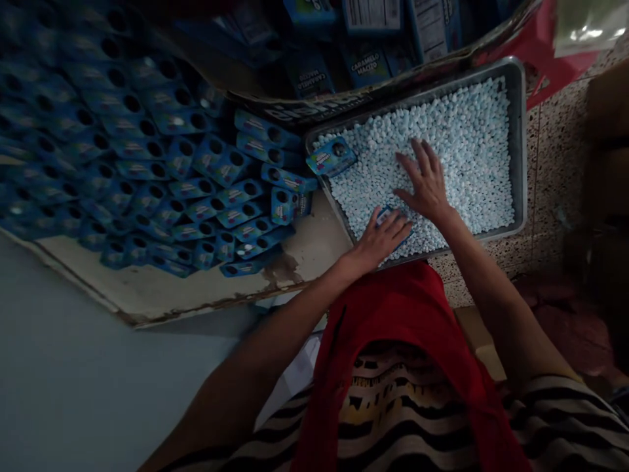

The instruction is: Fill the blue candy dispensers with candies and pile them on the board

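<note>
Head view: I see blue boxes (142, 170) crowding the bench (317, 242) to its right end; carton (314, 108) along the tray's (521, 151) far rim. Pellets (472, 144), small, pale blue-white, fill the tray. Left hand (382, 240) loosely spread over a blue packet (386, 215); right hand (427, 187) open at the pellets, grasping nothing visible.

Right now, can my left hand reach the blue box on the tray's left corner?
Probably yes; the blue box lies uncovered, and only loose pellets show between it and your left hand.
</note>
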The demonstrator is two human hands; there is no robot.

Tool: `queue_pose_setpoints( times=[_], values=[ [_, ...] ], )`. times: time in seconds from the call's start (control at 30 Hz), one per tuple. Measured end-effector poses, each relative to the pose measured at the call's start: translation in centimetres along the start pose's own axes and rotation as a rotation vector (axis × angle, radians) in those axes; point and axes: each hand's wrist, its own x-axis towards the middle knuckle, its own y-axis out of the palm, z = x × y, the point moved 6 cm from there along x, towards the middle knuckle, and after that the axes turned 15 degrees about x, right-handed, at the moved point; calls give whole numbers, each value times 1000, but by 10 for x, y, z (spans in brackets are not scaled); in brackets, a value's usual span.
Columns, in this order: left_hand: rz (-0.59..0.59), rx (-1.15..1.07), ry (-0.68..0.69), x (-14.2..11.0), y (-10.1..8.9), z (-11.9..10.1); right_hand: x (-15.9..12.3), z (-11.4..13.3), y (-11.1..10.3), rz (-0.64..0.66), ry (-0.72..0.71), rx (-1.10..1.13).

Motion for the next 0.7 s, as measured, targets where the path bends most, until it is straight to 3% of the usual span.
queue_pose_setpoints(
  times=[0.1, 0.23, 0.33, 0.43, 0.57, 0.7],
  values=[
    [41, -72, -11, 9, 8, 17, 28, -5, 11, 42, -21, 31],
    [-81, -268, -85, 8, -20, 39, 21, -22, 10, -32, 72, 203],
    [-220, -443, -265, 8, -36, 49, 3, -33, -3, -259, 195, 402],
    [-302, -526, -422, 14, -34, 53, -15, -34, -17, -493, 352, 825],
    [-356, -564, -469, 23, -29, 50, -26, 6, -23, -489, 422, 1371],
    [-426, -572, -437, 25, -34, 44, -36, 55, -24, -489, 298, 1467]
  ],
)
